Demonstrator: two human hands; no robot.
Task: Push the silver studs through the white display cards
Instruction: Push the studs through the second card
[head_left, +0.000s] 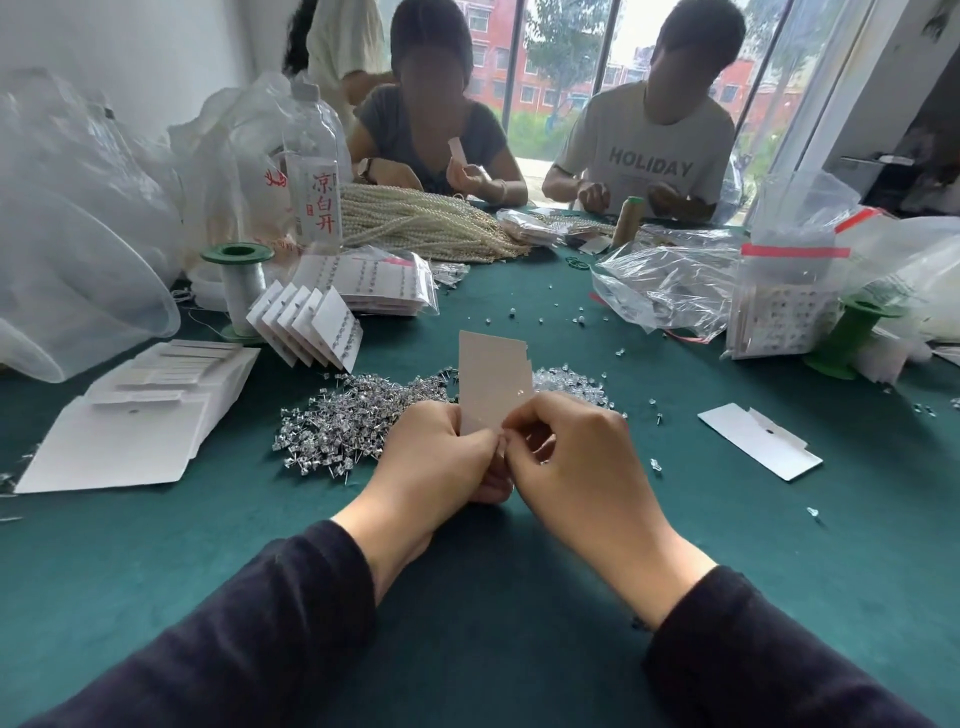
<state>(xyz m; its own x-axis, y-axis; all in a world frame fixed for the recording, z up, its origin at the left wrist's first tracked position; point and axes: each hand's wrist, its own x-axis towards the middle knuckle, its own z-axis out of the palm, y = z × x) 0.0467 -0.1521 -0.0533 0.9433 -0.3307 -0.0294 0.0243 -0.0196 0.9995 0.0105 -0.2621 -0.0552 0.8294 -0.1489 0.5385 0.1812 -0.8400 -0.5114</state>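
- The left hand (436, 457) is curled narrow, and its fingers and thumb grip the lower left edge of a white display card (491, 384), which stands upright just above the knuckles.
- The right hand (576, 457) is also closed tight. Its thumb and forefinger pinch the card's lower right corner, and their tips meet the left hand's fingertips there (whether a stud sits between them is too small to tell).
- The card is held between the two hands above the green desk (493, 571). Its plain face is toward the camera and its top edge is notched on the right.
- The heap of silver studs (343, 415) lies on the desk just beyond and to the left of the left hand, partly behind the card. A smaller heap of clear pieces (571, 382) lies just beyond the right hand.
- Blank cards (130, 431) are stacked flat at the far left — well apart from the hands — and a fanned row of filled cards (306, 322) leans behind the stud heap.
- One loose card (758, 441) lies flat to the right of the right hand.
- Farther back lie pearl strands (426, 218), a clear bottle (311, 171), a green-capped spool (239, 280) and crumpled plastic bags (670, 291) — two people sit across the desk.
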